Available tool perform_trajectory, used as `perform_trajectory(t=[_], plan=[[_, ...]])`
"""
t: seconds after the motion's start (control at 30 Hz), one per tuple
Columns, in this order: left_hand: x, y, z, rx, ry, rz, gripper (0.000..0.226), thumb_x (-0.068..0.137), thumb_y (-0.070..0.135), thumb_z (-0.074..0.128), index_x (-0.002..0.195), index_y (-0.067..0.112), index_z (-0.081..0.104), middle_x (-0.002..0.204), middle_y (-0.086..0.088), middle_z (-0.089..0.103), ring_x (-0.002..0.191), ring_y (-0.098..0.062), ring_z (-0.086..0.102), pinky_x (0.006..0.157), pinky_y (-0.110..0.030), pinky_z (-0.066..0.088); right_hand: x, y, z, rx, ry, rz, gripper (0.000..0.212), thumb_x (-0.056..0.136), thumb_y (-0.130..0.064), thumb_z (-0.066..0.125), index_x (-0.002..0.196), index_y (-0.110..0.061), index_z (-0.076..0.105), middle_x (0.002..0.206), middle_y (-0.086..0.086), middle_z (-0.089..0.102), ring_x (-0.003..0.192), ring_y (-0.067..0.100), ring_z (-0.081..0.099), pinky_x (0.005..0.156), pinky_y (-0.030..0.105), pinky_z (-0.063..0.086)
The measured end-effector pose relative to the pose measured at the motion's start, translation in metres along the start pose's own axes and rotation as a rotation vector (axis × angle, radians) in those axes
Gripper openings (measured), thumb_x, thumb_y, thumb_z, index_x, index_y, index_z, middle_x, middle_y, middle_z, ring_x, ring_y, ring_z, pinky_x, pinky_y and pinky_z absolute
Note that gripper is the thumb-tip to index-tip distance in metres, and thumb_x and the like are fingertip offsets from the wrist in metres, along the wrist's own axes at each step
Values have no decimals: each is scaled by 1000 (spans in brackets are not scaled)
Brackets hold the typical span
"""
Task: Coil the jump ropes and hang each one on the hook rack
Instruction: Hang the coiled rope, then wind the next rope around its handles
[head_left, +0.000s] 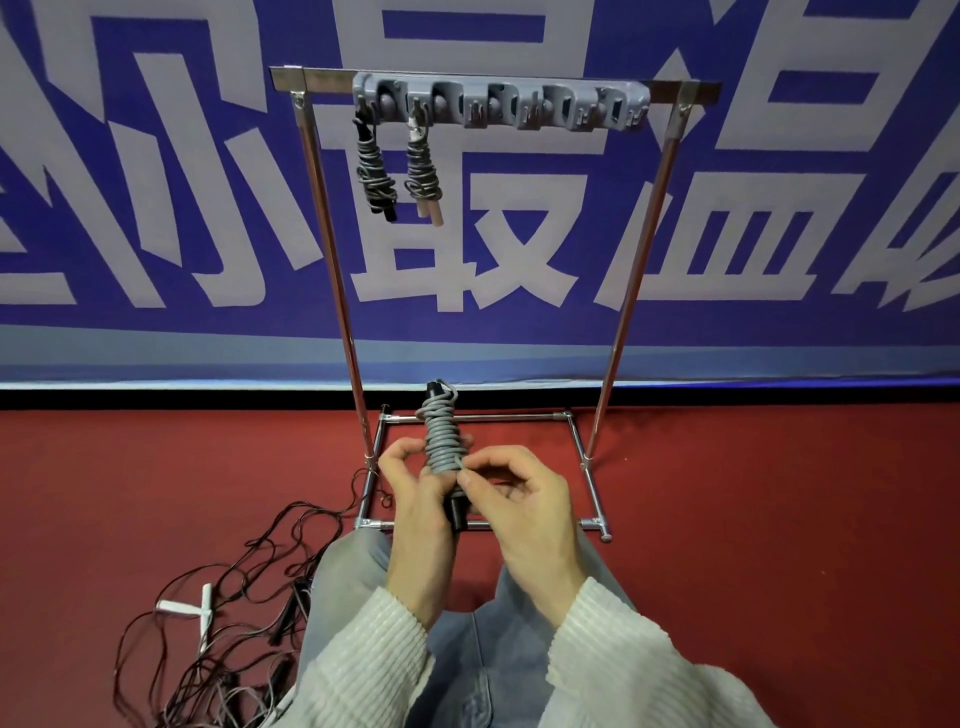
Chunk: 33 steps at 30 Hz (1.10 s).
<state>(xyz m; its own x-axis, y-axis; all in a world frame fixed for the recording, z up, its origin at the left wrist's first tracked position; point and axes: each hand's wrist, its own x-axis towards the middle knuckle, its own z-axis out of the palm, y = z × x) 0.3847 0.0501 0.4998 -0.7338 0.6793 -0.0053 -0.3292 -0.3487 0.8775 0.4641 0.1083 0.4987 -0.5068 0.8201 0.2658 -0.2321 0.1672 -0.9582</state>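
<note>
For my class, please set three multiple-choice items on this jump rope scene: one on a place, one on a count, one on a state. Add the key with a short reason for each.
1. Where do the uncoiled ropes lie?
A. On the floor to the person's left
B. On the rack's top bar
C. On the person's lap

2. How many coiled ropes hang on the hook rack?
A. None
B. Two
C. Five

3. What is the right hand doing?
A. Resting flat on the floor
B. Pinching the grey cord at the bundle
C. Gripping a rack post

Key: 1 A, the loose ropes sprawl on the red floor. 2 B, one dark-handled bundle and one light-handled bundle hang from the hook rack. 3 B, the right hand pinches the cord of the grey bundle held in the left hand.
</note>
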Motion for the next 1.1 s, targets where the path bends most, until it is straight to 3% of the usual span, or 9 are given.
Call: perform_trajectory(t=[0.1, 0.27, 0.37, 0.43, 0.6, 0.77, 0.9, 1.0, 1.1], plan=[[-1, 1, 2, 148, 37, 88, 34, 82, 16, 43, 104, 42, 42, 118, -17, 71, 111, -35, 67, 96, -63, 50, -2, 4, 0, -85, -34, -57, 22, 85, -10, 76, 93, -30, 77, 103, -6, 72, 93, 24, 72, 82, 54, 60], [1, 5, 4, 241, 11, 141, 31, 83, 18, 41, 101, 43, 36, 117, -17, 69, 94, -26, 67, 74, -44, 52, -6, 1, -1, -126, 10, -124, 24, 87, -4, 76, 94, -27, 79, 98, -9, 75, 93, 19, 73, 81, 45, 61], [5, 4, 1, 312, 24, 171, 23, 84, 21, 43, 89, 43, 45, 111, -26, 60, 87, -30, 56, 74, -63, 53, -6, 3, -1, -181, 31, -164, 24, 86, -2, 77, 95, -24, 80, 95, -13, 75, 91, 15, 73, 80, 32, 59], [6, 3, 0, 347, 25, 180, 20, 86, 20, 43, 86, 40, 48, 95, -20, 55, 81, -28, 50, 79, -71, 49, -6, 4, 1, -179, 43, -156, 27, 86, -1, 76, 94, -26, 79, 94, -14, 75, 91, 14, 73, 80, 31, 59], [6, 2, -2, 363, -48, 187, 17, 95, 16, 42, 93, 31, 49, 83, -2, 53, 76, -27, 51, 70, -53, 52, -2, 6, 1, -121, 40, -103, 30, 88, -1, 74, 94, -30, 78, 97, -11, 75, 97, 18, 73, 85, 43, 60], [9, 5, -2, 402, -121, 116, 18, 106, 4, 38, 105, 19, 47, 88, 1, 54, 72, -4, 52, 66, -20, 47, 4, 7, -2, -19, 52, -19, 28, 89, 2, 73, 93, -25, 78, 97, 1, 76, 95, 18, 74, 84, 32, 58], [11, 4, 6, 377, -92, 101, 23, 104, 3, 43, 108, 22, 54, 104, -2, 59, 83, -6, 57, 73, -22, 49, 6, 6, -1, 8, 97, -22, 22, 90, 6, 70, 95, -15, 76, 96, 2, 76, 95, 14, 73, 83, 23, 56], [12, 0, 7, 428, -59, 163, 23, 99, 20, 47, 111, 34, 60, 124, -8, 57, 104, -16, 62, 83, -29, 52, 9, 0, 2, 54, 107, -44, 19, 89, 10, 68, 95, -7, 75, 97, 7, 75, 93, 11, 72, 80, 20, 55], [16, -1, 4, 490, -72, 202, 26, 94, 28, 44, 115, 37, 58, 120, -7, 61, 98, -16, 60, 82, -34, 51, 11, -4, 4, 41, 108, -79, 22, 88, 13, 68, 92, -7, 74, 97, 10, 72, 89, 4, 70, 77, 14, 53]])
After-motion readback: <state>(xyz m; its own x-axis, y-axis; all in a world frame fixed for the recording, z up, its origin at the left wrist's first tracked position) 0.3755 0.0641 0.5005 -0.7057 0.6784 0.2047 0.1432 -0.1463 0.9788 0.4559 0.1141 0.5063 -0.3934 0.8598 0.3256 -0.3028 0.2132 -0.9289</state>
